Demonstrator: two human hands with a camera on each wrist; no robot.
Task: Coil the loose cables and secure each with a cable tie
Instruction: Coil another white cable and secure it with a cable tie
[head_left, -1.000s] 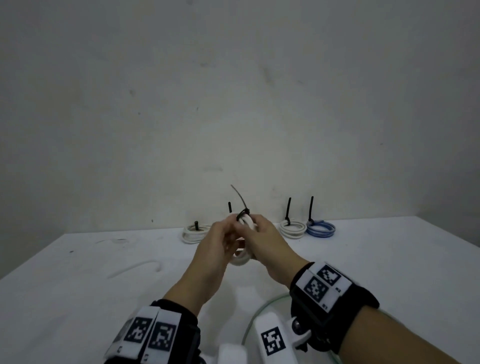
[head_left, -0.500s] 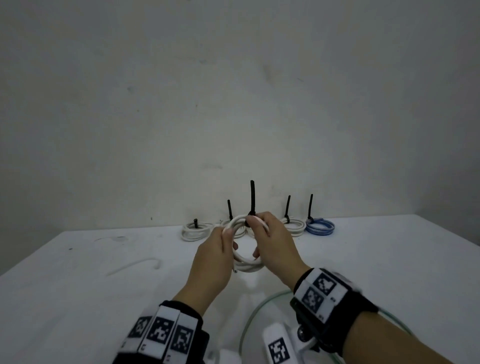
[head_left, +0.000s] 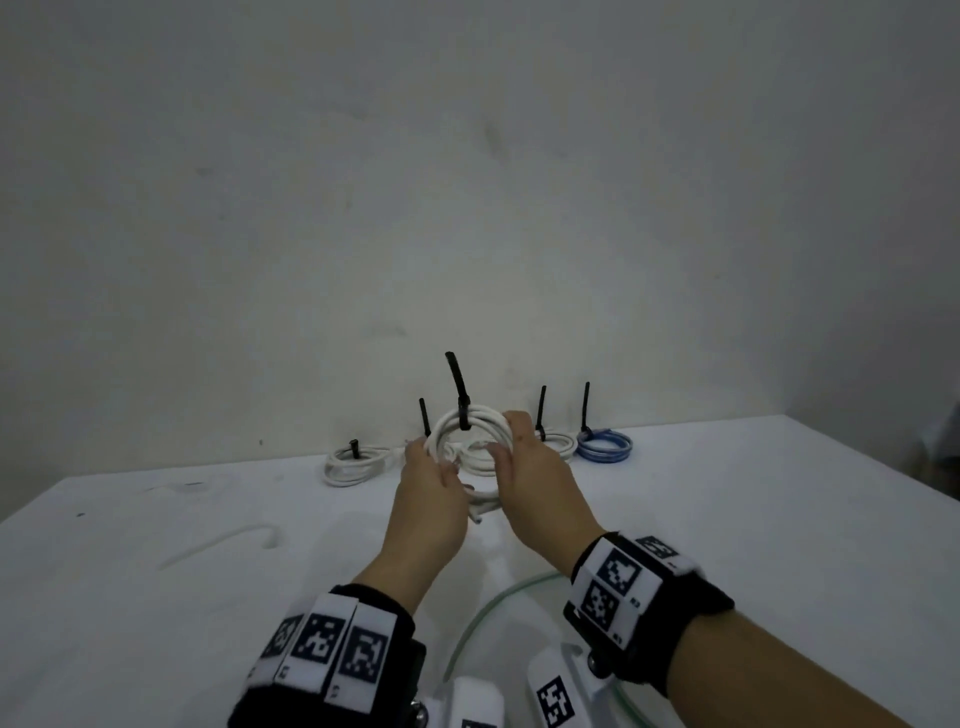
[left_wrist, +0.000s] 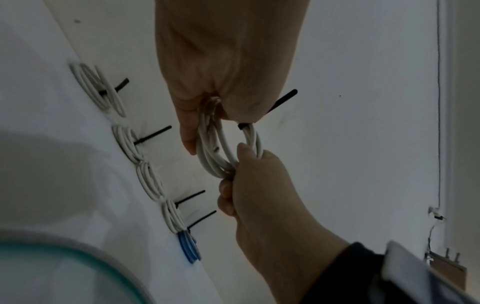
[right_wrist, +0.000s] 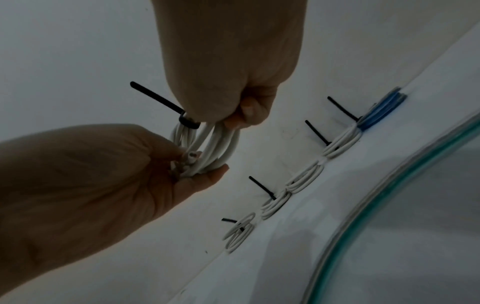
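Note:
I hold a white cable coil (head_left: 470, 428) upright in the air between both hands, above the back of the white table (head_left: 727, 519). A black cable tie (head_left: 457, 387) is cinched round the top of the coil, its tail pointing up. My left hand (head_left: 423, 457) grips the coil's left side, fingers curled round the strands (left_wrist: 207, 127). My right hand (head_left: 511, 441) pinches the right side (right_wrist: 226, 123) just beside the tie's head (right_wrist: 188, 121). The cable's cut ends (right_wrist: 191, 157) show near my left fingers.
A row of tied coils lies along the wall: white ones (head_left: 353, 460) (head_left: 556, 444) and a blue one (head_left: 605, 446), each with a black tie tail sticking up. A loose white cable (head_left: 223, 543) lies at left. A loose green cable (head_left: 493, 608) curves near my wrists.
Both hands have carried the tied coil away from me toward the back row and spread to its sides. The tie tail, slanted and thin before, now stands upright.

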